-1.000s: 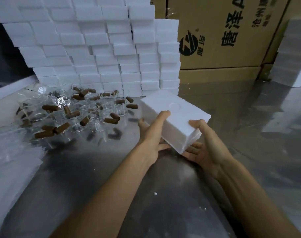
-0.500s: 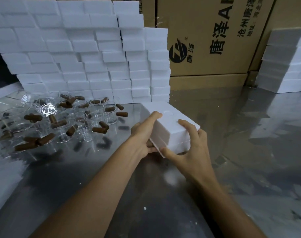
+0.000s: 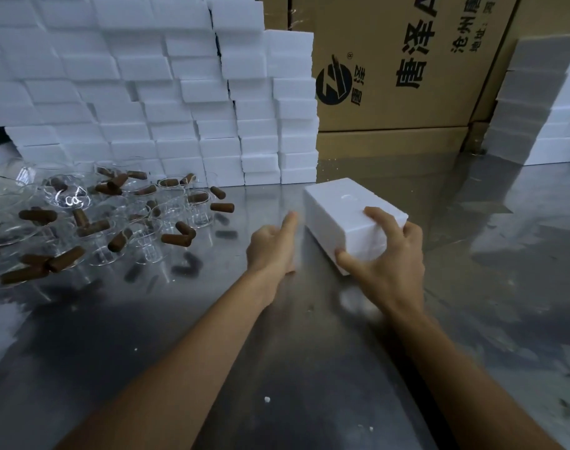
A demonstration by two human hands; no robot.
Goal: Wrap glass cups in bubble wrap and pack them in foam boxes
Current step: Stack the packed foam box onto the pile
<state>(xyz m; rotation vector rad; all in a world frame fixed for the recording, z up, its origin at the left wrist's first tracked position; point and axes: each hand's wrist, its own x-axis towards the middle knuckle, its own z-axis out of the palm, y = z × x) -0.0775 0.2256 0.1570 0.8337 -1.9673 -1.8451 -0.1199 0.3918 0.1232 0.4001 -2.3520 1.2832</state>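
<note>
A white foam box (image 3: 338, 203) sits closed on the shiny metal table (image 3: 277, 368), a little right of centre. My right hand (image 3: 384, 254) grips its near right corner, fingers over the top and thumb against the near end. My left hand (image 3: 270, 245) hovers just left of the box with a small gap, index finger out, the other fingers loosely curled, holding nothing. Several clear glass cups (image 3: 166, 222) with brown handles crowd the table at the left. No bubble wrap is plainly visible.
A tall wall of stacked white foam boxes (image 3: 166, 102) fills the back left. Brown cardboard cartons (image 3: 407, 60) stand behind the box, and another foam stack (image 3: 537, 108) rises at the back right. Small foam crumbs (image 3: 266, 399) dot the near table.
The foam box came down from both hands onto the table. My left hand let go and drew back to the left; my right hand shifted on top of the box and still grips it.
</note>
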